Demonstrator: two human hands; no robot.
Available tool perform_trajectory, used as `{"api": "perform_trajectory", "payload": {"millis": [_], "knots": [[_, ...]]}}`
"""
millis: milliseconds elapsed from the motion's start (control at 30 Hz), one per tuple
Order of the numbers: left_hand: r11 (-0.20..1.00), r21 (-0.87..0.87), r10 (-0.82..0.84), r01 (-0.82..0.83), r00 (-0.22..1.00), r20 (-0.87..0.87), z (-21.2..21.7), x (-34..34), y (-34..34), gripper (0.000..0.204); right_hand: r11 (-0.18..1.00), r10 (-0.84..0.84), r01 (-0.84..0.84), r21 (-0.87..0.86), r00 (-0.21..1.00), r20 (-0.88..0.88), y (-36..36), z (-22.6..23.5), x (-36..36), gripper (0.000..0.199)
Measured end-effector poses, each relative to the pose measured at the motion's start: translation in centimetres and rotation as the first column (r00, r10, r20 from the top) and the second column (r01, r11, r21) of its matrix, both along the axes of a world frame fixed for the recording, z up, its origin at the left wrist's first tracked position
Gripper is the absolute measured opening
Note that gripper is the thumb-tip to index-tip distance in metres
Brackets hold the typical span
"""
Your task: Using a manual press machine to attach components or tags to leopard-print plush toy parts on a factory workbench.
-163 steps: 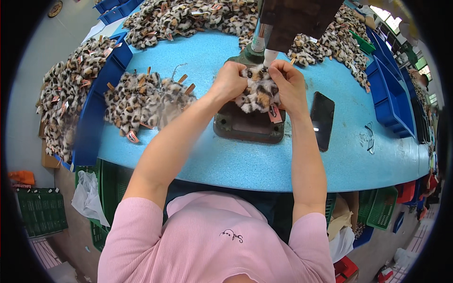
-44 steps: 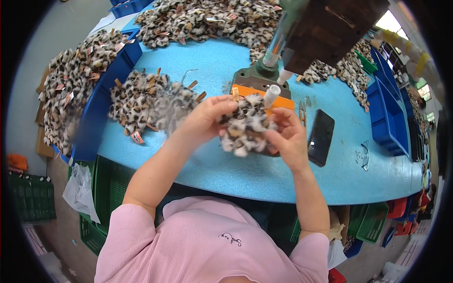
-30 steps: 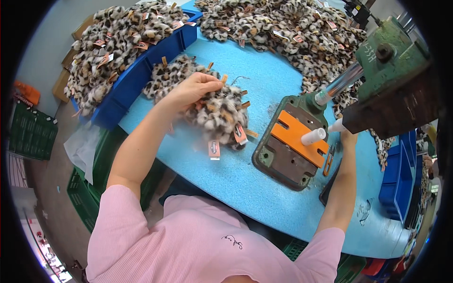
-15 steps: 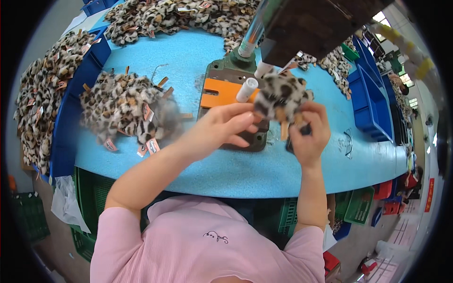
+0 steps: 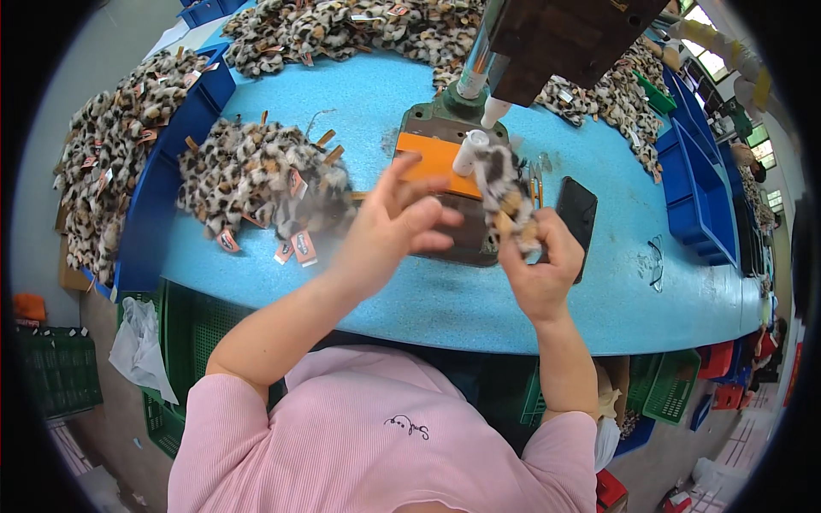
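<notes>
In my right hand (image 5: 545, 267) a spotted plush piece (image 5: 503, 195) is pinched by its lower end, the fingers closed on it. It hangs beside the white upright post (image 5: 467, 154) of a bench press; I cannot tell if it touches. My left hand (image 5: 398, 224) is open, its fingers spread and slightly blurred, in front of the orange plate (image 5: 423, 152) on the press base. Above the post, a white tip (image 5: 494, 112) points down from the dark press head (image 5: 569, 43). A heap of similar plush pieces (image 5: 261, 175) with tags lies left of my left hand.
Blue bins (image 5: 162, 184) filled with plush stand at the left. More plush is piled along the table's far side (image 5: 351, 34). A black phone (image 5: 577, 218), glasses (image 5: 656, 263) and a blue tray (image 5: 693, 192) lie to the right. Green crates (image 5: 209, 329) sit below the table edge.
My right hand has drawn the plush piece lower, and it now hangs narrower. My left hand has come away from the plush with its fingers spreading. The view has shifted slightly, uncovering the phone.
</notes>
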State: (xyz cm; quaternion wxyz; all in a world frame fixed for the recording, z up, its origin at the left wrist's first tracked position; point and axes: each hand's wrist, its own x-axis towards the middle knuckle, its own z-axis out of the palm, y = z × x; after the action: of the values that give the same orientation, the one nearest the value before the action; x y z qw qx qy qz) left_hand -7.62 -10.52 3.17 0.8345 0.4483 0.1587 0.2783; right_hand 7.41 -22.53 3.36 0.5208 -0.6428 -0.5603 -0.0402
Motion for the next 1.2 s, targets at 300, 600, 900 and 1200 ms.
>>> {"api": "perform_trajectory", "payload": {"millis": [300,600,900,1200], "knots": [[0.948,0.112,-0.274,0.297,0.944,-0.183,0.4,-1.3,0.4,0.016,0.975,0.137,-0.199,-0.095,0.884,-0.446,0.2,4.3,0.3,0.010],[0.856,0.273,-0.282,0.440,0.838,-0.467,2.3,-1.0,1.8,0.027,0.718,0.183,-0.688,-0.105,0.332,-0.925,2.4,0.5,0.5,0.018],[0.725,0.553,-0.128,0.411,0.869,-0.478,1.5,-1.1,2.2,0.032,0.745,0.221,-0.658,0.113,0.084,-0.972,1.9,-1.6,-0.4,0.011],[0.956,-0.238,-0.180,0.171,0.984,-0.016,-1.2,0.2,1.4,0.022,0.813,0.311,-0.523,0.255,0.022,-0.950,2.0,-0.8,-0.7,0.012]]}}
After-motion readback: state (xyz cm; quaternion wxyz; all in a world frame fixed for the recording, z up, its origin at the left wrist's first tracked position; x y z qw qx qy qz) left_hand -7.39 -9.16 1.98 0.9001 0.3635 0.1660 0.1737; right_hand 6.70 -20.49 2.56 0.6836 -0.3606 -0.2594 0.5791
